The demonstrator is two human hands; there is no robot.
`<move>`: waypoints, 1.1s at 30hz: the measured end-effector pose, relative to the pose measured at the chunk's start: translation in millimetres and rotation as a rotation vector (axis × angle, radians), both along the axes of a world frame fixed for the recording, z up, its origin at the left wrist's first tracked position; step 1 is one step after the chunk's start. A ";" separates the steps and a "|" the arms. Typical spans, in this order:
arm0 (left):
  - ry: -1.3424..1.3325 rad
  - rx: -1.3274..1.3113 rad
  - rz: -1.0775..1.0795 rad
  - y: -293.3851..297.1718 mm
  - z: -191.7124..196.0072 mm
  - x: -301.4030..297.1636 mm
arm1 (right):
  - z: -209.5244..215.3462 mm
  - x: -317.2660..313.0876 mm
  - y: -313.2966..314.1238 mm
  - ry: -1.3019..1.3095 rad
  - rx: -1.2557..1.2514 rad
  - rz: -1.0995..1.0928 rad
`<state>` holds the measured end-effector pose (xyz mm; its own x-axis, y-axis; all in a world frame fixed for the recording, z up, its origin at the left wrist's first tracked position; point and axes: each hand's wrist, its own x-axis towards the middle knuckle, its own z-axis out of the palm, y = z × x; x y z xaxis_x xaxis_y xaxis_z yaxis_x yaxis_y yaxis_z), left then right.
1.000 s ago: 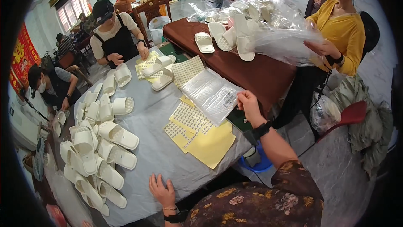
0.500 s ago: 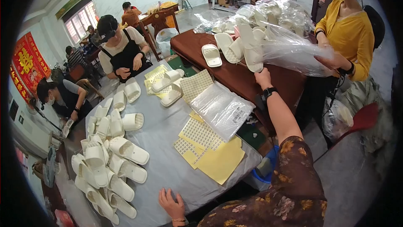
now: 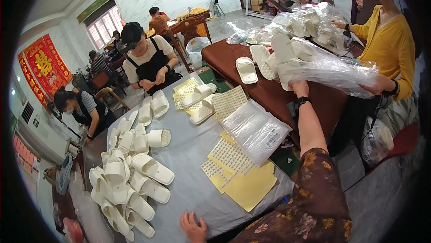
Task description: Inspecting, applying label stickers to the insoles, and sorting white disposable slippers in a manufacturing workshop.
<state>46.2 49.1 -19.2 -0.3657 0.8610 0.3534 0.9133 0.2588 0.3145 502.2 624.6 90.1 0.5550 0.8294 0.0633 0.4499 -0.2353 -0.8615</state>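
Observation:
My right arm reaches across to the brown table, where my right hand is closed on the near end of a white slipper. Clear plastic lies against that slipper's right side, partly hiding it. Two more white slippers, one of them a separate slipper, lie just left of it. Near the grey table's front edge, my left hand rests with its fingers apart, holding nothing. To its left spreads a pile of white slippers. Yellow sticker sheets and a silvery plastic packet lie between my arms.
A person in yellow at the right holds a clear plastic bag. Bagged slippers heap up at the back of the brown table. Across the grey table stands a person in a black cap. Another pair of slippers sits on sticker sheets.
My view has swung left, so the scene sits further right. The person in yellow now has one hand out at the bagged heap. My right hand stays on the slipper.

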 end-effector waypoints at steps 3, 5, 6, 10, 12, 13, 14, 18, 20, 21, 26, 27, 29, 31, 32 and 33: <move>-0.010 0.035 -0.018 -0.3 -0.7 -1.8 | 0.7 -2.4 -5.6 0.066 0.093 0.024; -0.035 0.058 -0.008 4.3 2.5 1.3 | -4.2 3.7 -11.2 0.148 0.100 0.062; -0.053 0.074 0.002 7.0 4.0 2.2 | -5.7 4.1 -17.4 0.237 0.100 0.098; -0.063 0.063 0.003 8.9 5.2 0.8 | -0.3 -14.7 -57.9 0.479 0.063 0.217; -0.060 0.086 0.001 6.6 2.6 -0.5 | 2.3 -28.9 -80.7 0.621 0.080 0.216; -0.064 0.091 0.005 5.8 -0.5 -1.5 | 5.0 -33.9 -91.3 0.767 0.093 0.210; -0.080 0.113 0.002 5.4 -4.1 -2.5 | 9.6 -37.2 -100.9 0.876 0.065 0.221; -0.163 0.155 -0.027 3.6 -6.6 -6.8 | 39.9 -56.0 -136.2 1.059 0.067 0.313; -0.207 0.153 -0.046 2.7 -7.0 -9.7 | 60.2 -60.2 -147.9 1.112 0.073 0.386; -0.242 0.147 -0.066 1.8 -6.4 -11.4 | 69.8 -62.7 -154.4 1.173 0.076 0.456; -0.398 0.151 -0.084 -0.4 6.0 -9.8 | 120.0 -98.3 -212.0 1.089 0.077 0.616; -0.426 0.149 -0.091 -2.2 10.7 -7.8 | 127.2 -108.2 -225.6 1.083 0.072 0.626; -0.454 0.177 -0.107 -2.9 21.8 -2.9 | 141.6 -124.5 -255.6 1.055 0.059 0.811; -0.476 0.199 -0.124 -2.9 38.5 0.5 | 152.0 -139.3 -281.1 1.048 0.043 0.921; -0.479 0.211 -0.130 -4.2 49.0 1.0 | 155.0 -149.6 -290.8 1.064 0.008 0.979; -0.482 0.221 -0.135 -5.7 59.3 1.5 | 154.7 -157.0 -296.5 1.082 -0.028 1.036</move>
